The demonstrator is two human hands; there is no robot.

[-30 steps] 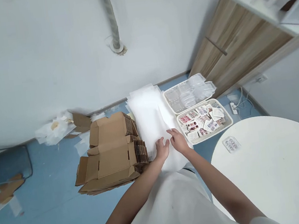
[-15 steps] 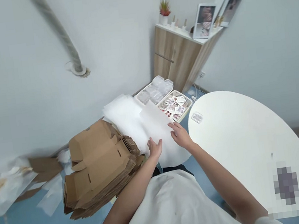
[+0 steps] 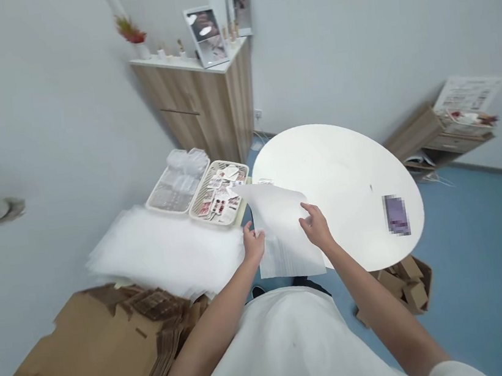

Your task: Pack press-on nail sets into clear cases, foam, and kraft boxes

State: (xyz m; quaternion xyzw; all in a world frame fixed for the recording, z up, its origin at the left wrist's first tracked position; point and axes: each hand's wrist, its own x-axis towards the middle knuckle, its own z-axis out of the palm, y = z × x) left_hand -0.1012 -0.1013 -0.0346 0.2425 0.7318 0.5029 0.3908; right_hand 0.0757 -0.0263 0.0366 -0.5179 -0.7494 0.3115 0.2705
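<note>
A thin, translucent white foam sheet (image 3: 281, 227) hangs between my hands, its lower part draping toward my shirt. My left hand (image 3: 254, 246) grips it by the left edge with thumb and fingers. On the opposite edge my right hand (image 3: 317, 227) pinches it, index finger partly extended. The sheet's far corner overlaps the round white table (image 3: 342, 176) and hides part of a small clear case (image 3: 265, 181). To the left lies a stack of similar white foam sheets (image 3: 161, 246), apart from the held one.
Behind the stack sit a basket of clear plastic cases (image 3: 179, 182) and a basket of printed cards (image 3: 221, 192). Flattened cardboard boxes (image 3: 101, 349) are piled at lower left. A wooden cabinet (image 3: 202, 102) stands behind; a box of cardboard pieces (image 3: 407, 284) is right of my arm.
My view has turned right. The foam sheet has come away from the stack with both hands and now hangs by the round table's near-left edge.
</note>
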